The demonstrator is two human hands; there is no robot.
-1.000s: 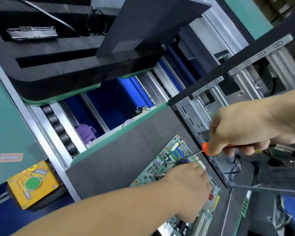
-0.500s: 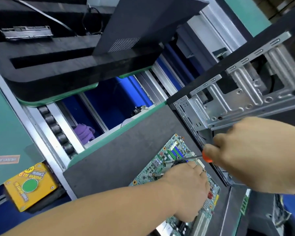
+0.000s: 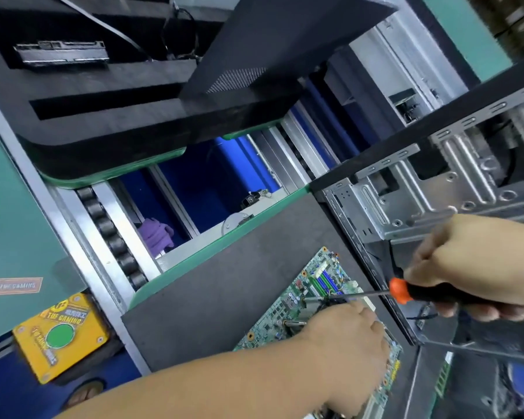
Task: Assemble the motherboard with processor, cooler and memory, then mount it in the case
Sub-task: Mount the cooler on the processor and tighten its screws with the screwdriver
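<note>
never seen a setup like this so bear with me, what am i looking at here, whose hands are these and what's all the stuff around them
There is no machine here: a person works with two bare hands, and the one picture comes from a camera worn on their head, looking forward and down.

The green circuit board is a computer motherboard, lying flat on a dark grey mat. The left hand rests on the board with fingers curled; what it has in its grip is hidden. The right hand holds a screwdriver with an orange and black handle, its thin shaft pointing toward the board.

To the right stands the bare metal computer case, where the board should end up. At lower left sits a yellow box with a green button.
</note>
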